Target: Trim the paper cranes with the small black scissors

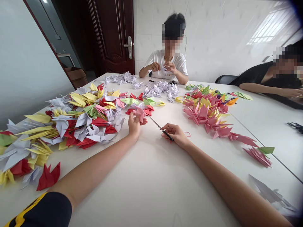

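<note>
My left hand (135, 123) is closed on a pink paper crane (140, 113) at the edge of a large pile of coloured folded cranes (78, 119). My right hand (174, 133) pinches a long thin needle-like tool (158, 126) with a dark handle, its tip pointing toward the pink crane. A thin red thread loop (187, 134) lies on the table just right of that hand. Both forearms stretch across the white table (151, 183).
A string of pink, yellow and green cranes (208, 113) lies to the right, and white cranes (161, 90) lie at the far side. One person sits opposite, handling something small. Another person's arm (267, 90) rests at the right. Black scissors (295, 126) lie near the right edge.
</note>
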Available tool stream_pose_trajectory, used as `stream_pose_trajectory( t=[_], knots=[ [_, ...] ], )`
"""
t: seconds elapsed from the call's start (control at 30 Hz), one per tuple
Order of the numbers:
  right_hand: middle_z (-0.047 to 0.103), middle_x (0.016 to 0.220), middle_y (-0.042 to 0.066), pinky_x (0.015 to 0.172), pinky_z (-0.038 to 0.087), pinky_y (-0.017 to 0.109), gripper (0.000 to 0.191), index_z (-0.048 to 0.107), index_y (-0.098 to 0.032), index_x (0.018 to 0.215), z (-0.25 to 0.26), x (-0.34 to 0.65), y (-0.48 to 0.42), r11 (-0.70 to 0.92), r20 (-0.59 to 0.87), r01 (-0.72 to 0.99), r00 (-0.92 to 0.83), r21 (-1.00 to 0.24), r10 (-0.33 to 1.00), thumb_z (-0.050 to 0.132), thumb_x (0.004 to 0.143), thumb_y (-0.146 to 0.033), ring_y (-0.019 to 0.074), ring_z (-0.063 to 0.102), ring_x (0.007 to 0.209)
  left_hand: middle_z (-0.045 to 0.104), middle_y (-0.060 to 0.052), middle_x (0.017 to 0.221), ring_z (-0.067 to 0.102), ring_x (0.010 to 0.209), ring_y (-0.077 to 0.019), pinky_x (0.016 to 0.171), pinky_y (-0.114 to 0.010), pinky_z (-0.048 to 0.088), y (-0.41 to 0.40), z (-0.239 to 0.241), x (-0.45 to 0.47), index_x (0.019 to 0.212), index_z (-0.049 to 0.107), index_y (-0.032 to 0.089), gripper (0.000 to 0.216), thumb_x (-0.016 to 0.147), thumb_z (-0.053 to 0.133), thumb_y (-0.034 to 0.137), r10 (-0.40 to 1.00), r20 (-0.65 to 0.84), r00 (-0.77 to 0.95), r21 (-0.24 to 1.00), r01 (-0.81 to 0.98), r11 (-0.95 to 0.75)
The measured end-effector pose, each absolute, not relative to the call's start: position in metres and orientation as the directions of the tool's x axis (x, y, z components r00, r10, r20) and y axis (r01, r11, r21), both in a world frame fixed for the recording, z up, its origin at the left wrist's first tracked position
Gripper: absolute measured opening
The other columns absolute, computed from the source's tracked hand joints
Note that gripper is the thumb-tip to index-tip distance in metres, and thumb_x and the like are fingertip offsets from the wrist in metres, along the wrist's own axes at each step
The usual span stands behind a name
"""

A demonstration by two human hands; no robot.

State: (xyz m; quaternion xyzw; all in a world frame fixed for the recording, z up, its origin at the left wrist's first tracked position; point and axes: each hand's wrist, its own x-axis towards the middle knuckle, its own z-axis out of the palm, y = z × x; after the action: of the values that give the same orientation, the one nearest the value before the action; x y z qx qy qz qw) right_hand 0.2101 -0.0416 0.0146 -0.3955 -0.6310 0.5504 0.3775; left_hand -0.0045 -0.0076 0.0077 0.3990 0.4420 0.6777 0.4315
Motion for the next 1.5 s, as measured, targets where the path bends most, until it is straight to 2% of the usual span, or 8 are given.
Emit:
stream_pose_trajectory(
  t=[0.2, 0.47, 0.93, 1.23, 1.5],
  knots=[
    [0.051, 0.056, -0.007, 0.044, 0.033, 0.024, 0.041, 0.067, -0.018, 0.092, 0.017, 0.210, -0.042, 0.104, 0.018, 0.178, -0.429, -0.979, 0.903, 0.084, 0.068, -0.047, 0.0086, 0.045, 0.044, 0.064, 0.002, 0.064, 0.064, 0.051, -0.0133, 0.049, -0.021, 0.046, -0.011, 0.014, -0.004, 0.092, 0.044, 0.022, 0.043, 0.090, 0.049, 0.065, 0.939, 0.125, -0.320, 0.953, -0.223, -0.203],
    [0.051, 0.057, -0.006, 0.046, 0.033, 0.025, 0.043, 0.067, -0.017, 0.091, 0.020, 0.208, -0.045, 0.114, 0.023, 0.188, -0.430, -0.976, 0.902, 0.083, 0.066, -0.049, 0.0089, 0.045, 0.045, 0.062, 0.000, 0.078, 0.061, 0.054, -0.0105, 0.048, -0.021, 0.044, -0.008, 0.009, -0.004, 0.087, 0.050, 0.021, 0.048, 0.081, 0.063, 0.066, 0.934, 0.198, -0.297, 0.960, -0.135, -0.246],
    [0.054, 0.057, -0.006, 0.045, 0.035, 0.024, 0.045, 0.068, -0.017, 0.093, 0.016, 0.207, -0.043, 0.093, 0.013, 0.167, -0.426, -0.982, 0.905, 0.086, 0.065, -0.048, 0.0088, 0.046, 0.045, 0.062, 0.001, 0.071, 0.059, 0.054, -0.0099, 0.053, -0.021, 0.043, -0.008, 0.011, -0.004, 0.083, 0.057, 0.018, 0.031, 0.079, 0.068, 0.047, 0.942, 0.176, -0.286, 0.968, -0.125, -0.218],
    [0.056, 0.062, -0.005, 0.045, 0.037, 0.025, 0.044, 0.067, -0.019, 0.095, 0.009, 0.209, -0.041, 0.123, 0.078, 0.100, -0.366, -0.987, 0.927, 0.085, 0.067, -0.048, 0.0097, 0.048, 0.047, 0.066, 0.000, 0.084, 0.062, 0.055, -0.0098, 0.054, -0.021, 0.046, -0.010, 0.011, -0.003, 0.100, 0.048, 0.022, 0.029, 0.092, 0.052, 0.050, 0.942, 0.158, -0.297, 0.972, -0.119, -0.201],
    [0.053, 0.060, -0.006, 0.046, 0.035, 0.025, 0.045, 0.067, -0.018, 0.094, 0.013, 0.207, -0.044, 0.142, 0.080, 0.141, -0.377, -0.980, 0.923, 0.086, 0.065, -0.048, 0.0094, 0.047, 0.046, 0.063, 0.001, 0.079, 0.061, 0.055, -0.0093, 0.056, -0.021, 0.047, -0.008, 0.010, -0.004, 0.091, 0.054, 0.020, 0.018, 0.085, 0.059, 0.037, 0.944, 0.175, -0.279, 0.975, -0.082, -0.205]
  ],
)
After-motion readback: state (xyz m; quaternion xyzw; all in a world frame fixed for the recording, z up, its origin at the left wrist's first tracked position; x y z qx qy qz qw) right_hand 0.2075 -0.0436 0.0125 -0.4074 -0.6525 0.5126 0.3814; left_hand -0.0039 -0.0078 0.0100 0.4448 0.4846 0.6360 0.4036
